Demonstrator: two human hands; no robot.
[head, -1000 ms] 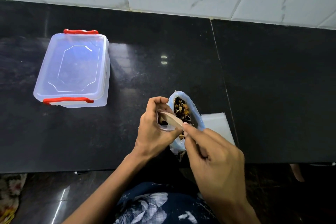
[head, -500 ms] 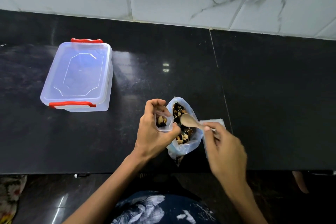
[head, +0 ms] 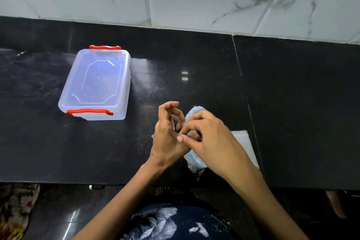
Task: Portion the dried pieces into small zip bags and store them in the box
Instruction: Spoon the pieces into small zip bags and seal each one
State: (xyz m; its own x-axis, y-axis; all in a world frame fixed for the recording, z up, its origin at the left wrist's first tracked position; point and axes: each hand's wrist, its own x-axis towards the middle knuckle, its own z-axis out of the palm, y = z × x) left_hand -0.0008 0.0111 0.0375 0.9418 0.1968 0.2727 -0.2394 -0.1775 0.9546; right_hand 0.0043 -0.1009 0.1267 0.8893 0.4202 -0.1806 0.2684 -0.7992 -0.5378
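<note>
My left hand [head: 167, 138] holds a small clear zip bag [head: 176, 122] upright, with a few tan dried pieces [head: 177, 126] showing inside it. My right hand [head: 210, 138] has come over to it, thumb and fingers pinching at the small bag's mouth. The wooden spoon is not visible. Behind and under my right hand stands the larger clear supply bag [head: 194, 161]; its contents are hidden by the hand. The clear plastic box [head: 97, 84], lid on with red clips, sits on the black counter at the left, well apart from both hands.
A stack of flat clear zip bags [head: 245, 146] lies on the counter just right of my right hand. The black counter [head: 292, 113] runs to a white marble-tile wall at the back. Its front edge is right below my wrists.
The right hand held a wooden spoon over the supply bag; now the spoon is out of sight and that hand has moved left onto the small bag's mouth. The camera tilted up slightly.
</note>
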